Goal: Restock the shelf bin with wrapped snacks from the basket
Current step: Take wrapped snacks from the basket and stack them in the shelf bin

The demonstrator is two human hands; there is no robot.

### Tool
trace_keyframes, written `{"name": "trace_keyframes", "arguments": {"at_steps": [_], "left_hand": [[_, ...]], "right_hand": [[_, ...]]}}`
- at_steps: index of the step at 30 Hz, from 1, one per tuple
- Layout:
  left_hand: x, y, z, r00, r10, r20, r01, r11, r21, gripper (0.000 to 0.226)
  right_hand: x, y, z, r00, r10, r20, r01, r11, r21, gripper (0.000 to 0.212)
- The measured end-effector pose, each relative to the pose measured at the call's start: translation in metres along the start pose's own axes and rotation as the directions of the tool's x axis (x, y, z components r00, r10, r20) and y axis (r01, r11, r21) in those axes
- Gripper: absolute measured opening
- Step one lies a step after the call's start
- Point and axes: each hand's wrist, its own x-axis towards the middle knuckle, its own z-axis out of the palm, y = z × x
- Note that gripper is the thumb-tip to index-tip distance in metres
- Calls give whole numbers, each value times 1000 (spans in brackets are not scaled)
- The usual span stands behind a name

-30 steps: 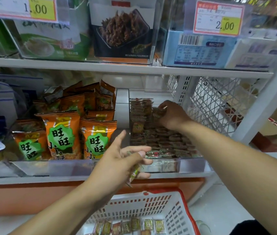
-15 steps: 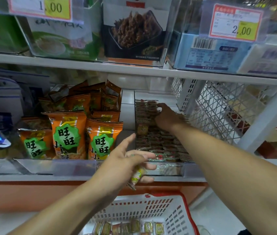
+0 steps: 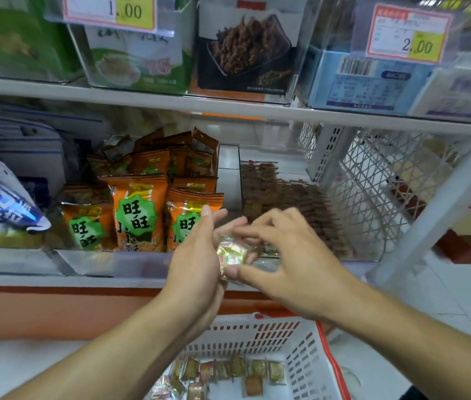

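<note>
Both hands (image 3: 245, 255) on wrapped snack (image 3: 232, 253), before bin's front edge (image 3: 315, 259)

Shelf prices and snack brand
Price tags (image 3: 110, 10) and (image 3: 409, 33) read 1.00 and 2.00; orange bags (image 3: 136, 212) say 旺旺.
</note>
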Motion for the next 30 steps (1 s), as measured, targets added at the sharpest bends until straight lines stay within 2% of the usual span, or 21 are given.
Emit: {"name": "trace_keyframes", "arguments": {"at_steps": [1, 3, 5, 7, 8, 10, 11, 13, 14, 15, 17, 18, 20, 23, 24, 26, 30], "left_hand": [[-1, 0, 0, 1000, 14, 5, -14, 1000, 15, 42], [-3, 1, 0, 999, 20, 28, -21, 999, 27, 46], [-4, 1, 1, 998, 35, 61, -37, 999, 30, 55], [-5, 0, 2, 991, 106, 88, -114, 989, 93, 57], [-5, -2, 2, 981, 162, 105, -179, 967, 182, 51], [-8, -9, -2, 935, 306, 179, -354, 833, 425, 30], [-10, -11, -4, 903, 355, 241, -429, 725, 539, 30], [-11, -19, -7, 857, 355, 374, -511, 491, 705, 44], [-10, -22, -8, 856, 308, 415, -514, 414, 752, 54], [-8, -26, -7, 871, 245, 426, -491, 381, 783, 65], [-3, -30, -7, 905, 135, 404, -423, 392, 817, 84], [-1, -31, -7, 912, 107, 395, -404, 395, 825, 90], [3, -34, -7, 924, 85, 373, -374, 406, 834, 97], [8, -33, -8, 933, 48, 357, -344, 418, 841, 100], [9, -34, -9, 931, 39, 363, -347, 409, 844, 100], [9, -33, -8, 929, 26, 370, -347, 409, 844, 98], [8, -30, -7, 939, 52, 340, -325, 457, 828, 87]], "right_hand": [[-2, -2, 1, 997, 35, 65, -34, 999, -25, 63], [-3, -3, 1, 992, 32, 124, -43, 995, 92, 48], [2, 2, -3, 997, 18, 80, -44, 938, 343, 27], [14, 20, -5, 991, 130, -14, -98, 809, 579, 21], [22, 35, -5, 972, 224, -67, -136, 774, 618, 22], [41, 66, -4, 905, 400, -142, -278, 811, 515, 26], [50, 82, -2, 877, 457, -147, -364, 833, 417, 31], [67, 107, 5, 850, 511, -127, -472, 846, 249, 31], [74, 115, 10, 844, 521, -126, -497, 848, 182, 26], [81, 121, 15, 844, 519, -135, -505, 854, 125, 21], [93, 127, 21, 846, 506, -168, -500, 863, 77, 18], [98, 128, 23, 838, 517, -176, -507, 856, 98, 23], [104, 130, 26, 815, 551, -179, -520, 832, 193, 32], [111, 130, 34, 777, 595, -205, -516, 788, 335, 31], [114, 130, 38, 776, 595, -211, -516, 790, 331, 26], [118, 129, 43, 804, 558, -205, -519, 827, 215, 18], [121, 131, 49, 815, 546, -194, -537, 837, 101, 23]]}}
